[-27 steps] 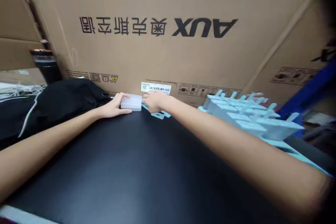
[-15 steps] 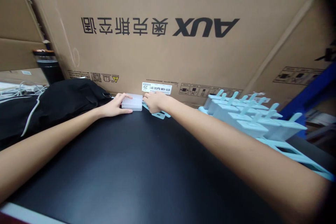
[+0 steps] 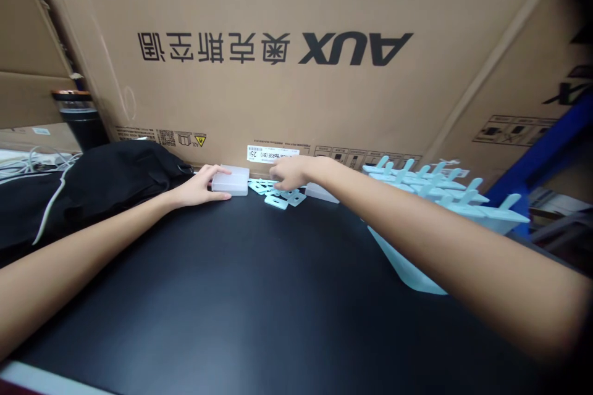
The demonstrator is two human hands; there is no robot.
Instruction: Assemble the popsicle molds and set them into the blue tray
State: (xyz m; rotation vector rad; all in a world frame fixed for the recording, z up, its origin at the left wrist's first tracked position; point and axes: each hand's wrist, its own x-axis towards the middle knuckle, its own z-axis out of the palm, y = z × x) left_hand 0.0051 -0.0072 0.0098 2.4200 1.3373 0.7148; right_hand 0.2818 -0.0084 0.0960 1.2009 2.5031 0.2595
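A small translucent white plastic box (image 3: 230,179) sits at the far edge of the black table (image 3: 241,296), and my left hand (image 3: 199,186) grips its left end with thumb and fingers. Just right of the box lies a loose heap of small pale blue flat plastic pieces (image 3: 277,192). My right hand (image 3: 290,172) hovers over that heap with its fingers curled down onto the pieces; I cannot tell whether it has one pinched.
A big brown AUX cardboard carton (image 3: 296,49) stands right behind the table. Black cloth with a white cord (image 3: 88,188) lies at the left, a dark cup (image 3: 81,117) behind it. Pale blue plastic frames with upright tabs (image 3: 440,197) spread at the right.
My right hand left the right end of the box and moved right, over the blue pieces, so more of them show. The left hand stayed on the box.
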